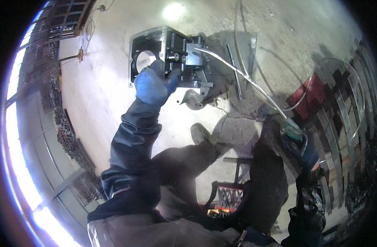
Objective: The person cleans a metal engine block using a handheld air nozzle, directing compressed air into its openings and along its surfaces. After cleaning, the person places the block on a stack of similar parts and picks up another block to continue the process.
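My left hand (152, 85), in a blue glove with dark fingers, grips the near side of a black and grey metal housing (166, 45). The housing has a large round opening and several ribs and bolts. Its tip end near the housing's right block, a long, thin metal tube (242, 75) runs down to a green handle (292, 131). My right hand (309, 153), also gloved, is closed around this blow gun's handle; its fingers are partly in shadow. Below the housing, a grey metal bracket with a rounded plate (196, 99) lies close to it.
Two metal bars (234, 74) lie right of the housing, beside a hose (237, 24). A clear hose (363, 94) loops at the right, over a slatted metal rack (341, 131) and a red piece (308, 94). A red-edged crate (229, 196) stands between my legs. Racks line the left side.
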`<state>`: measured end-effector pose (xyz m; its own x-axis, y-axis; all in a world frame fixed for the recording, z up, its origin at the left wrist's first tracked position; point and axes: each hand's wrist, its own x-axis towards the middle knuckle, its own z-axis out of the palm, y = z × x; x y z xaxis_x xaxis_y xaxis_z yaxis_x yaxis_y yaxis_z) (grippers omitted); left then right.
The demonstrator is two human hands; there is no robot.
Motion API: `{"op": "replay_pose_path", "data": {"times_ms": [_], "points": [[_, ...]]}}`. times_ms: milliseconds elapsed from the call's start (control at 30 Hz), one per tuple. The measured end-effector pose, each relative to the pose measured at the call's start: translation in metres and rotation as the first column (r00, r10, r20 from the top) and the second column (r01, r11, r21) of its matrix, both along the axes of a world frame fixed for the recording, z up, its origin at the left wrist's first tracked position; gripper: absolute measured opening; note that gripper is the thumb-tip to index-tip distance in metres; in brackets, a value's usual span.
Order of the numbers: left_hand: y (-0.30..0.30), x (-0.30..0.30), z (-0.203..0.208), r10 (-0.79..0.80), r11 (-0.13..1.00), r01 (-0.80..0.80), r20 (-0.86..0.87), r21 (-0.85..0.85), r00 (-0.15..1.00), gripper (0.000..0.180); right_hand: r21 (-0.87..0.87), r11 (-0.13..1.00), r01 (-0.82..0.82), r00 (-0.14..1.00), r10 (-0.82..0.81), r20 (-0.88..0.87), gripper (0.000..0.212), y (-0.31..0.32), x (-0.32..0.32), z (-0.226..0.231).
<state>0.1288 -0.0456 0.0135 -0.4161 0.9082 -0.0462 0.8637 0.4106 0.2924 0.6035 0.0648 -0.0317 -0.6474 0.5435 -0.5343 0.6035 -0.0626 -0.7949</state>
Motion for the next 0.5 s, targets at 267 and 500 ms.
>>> {"op": "replay_pose_path", "data": {"times_ms": [267, 500], "points": [[-0.011, -0.005, 0.017, -0.149, 0.987, 0.155, 0.116, -0.043, 0.982, 0.030, 0.030, 0.995, -0.091, 0.992, 0.093, -0.086, 0.034, -0.017, -0.003, -0.060], [-0.015, -0.006, 0.017, -0.126, 0.990, 0.128, 0.038, -0.060, 0.991, 0.034, 0.248, 0.965, -0.089, 0.920, 0.175, -0.350, 0.029, -0.021, -0.013, -0.081]]}}
